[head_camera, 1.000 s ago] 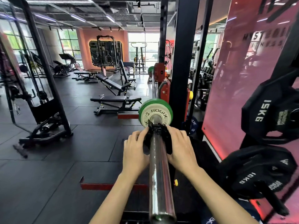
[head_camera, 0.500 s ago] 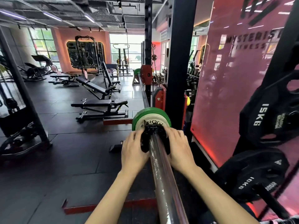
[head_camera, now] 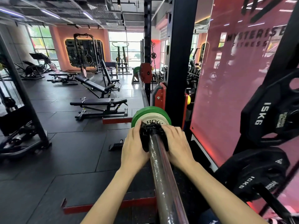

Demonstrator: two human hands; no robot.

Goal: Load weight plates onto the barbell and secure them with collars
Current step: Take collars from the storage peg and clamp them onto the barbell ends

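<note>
The steel barbell sleeve (head_camera: 163, 180) runs from the bottom of the view away from me toward the rack. A green and white Rogue plate (head_camera: 150, 113) sits on it near the rack upright. A black collar (head_camera: 152, 131) wraps the sleeve and is pressed against the plate's face. My left hand (head_camera: 134, 149) grips the collar's left side and my right hand (head_camera: 176, 146) grips its right side. The collar's lower part is hidden behind my fingers.
The black rack upright (head_camera: 178, 62) with red hooks stands just behind the plate. Black 15 kg (head_camera: 268, 117) and 10 kg (head_camera: 252, 175) plates hang on pegs at right. Benches (head_camera: 100, 104) stand on the dark rubber floor to the left.
Both hands slid the collar along the sleeve away from me until it met the plate. My view shifted left and closer to the plate.
</note>
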